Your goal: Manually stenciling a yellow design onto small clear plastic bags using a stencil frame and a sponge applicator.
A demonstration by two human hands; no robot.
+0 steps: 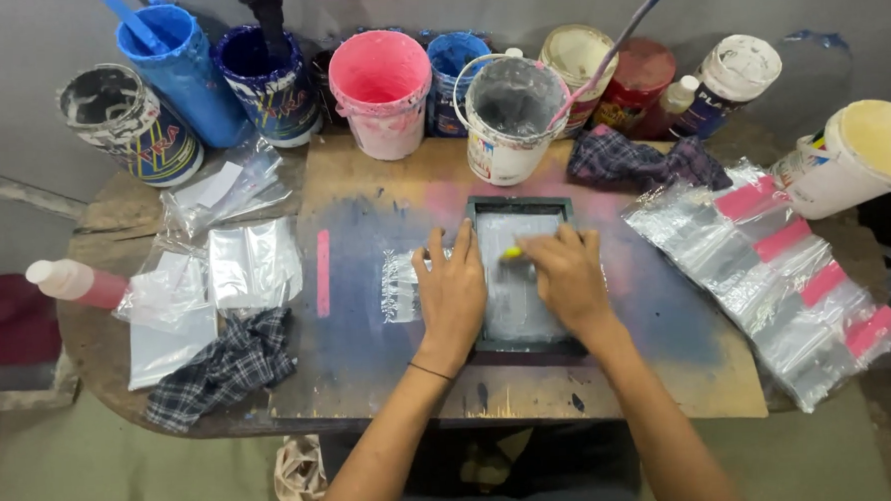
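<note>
Both hands were down on a small dark-framed printing screen (517, 209) sitting in the middle of the counter (371, 384), on the paint-stained board. The left hand (450, 292) lay flat with fingers spread, pressing the frame's left edge and partly covering a clear plastic bag (399, 286) that stuck out from under the frame on that side. The right hand (567, 275) was curled closed around a small yellow-tipped tool (512, 253), holding it against the mesh near the top of the screen; can't tell exactly what kind of tool it was.

Around that: a pink strip (322, 273) lay just left of the bag, and further left there were loose clear bags (254, 264) and a checked rag (225, 368). A row of clear bags with pink tops (787, 266) was fanned out on the right side. Along the back stood paint buckets, including a pink bucket (381, 93), a blue bucket (182, 67) and a white bucket (508, 118) just behind the screen. Another checked cloth (632, 159) sat behind the frame to the right.
</note>
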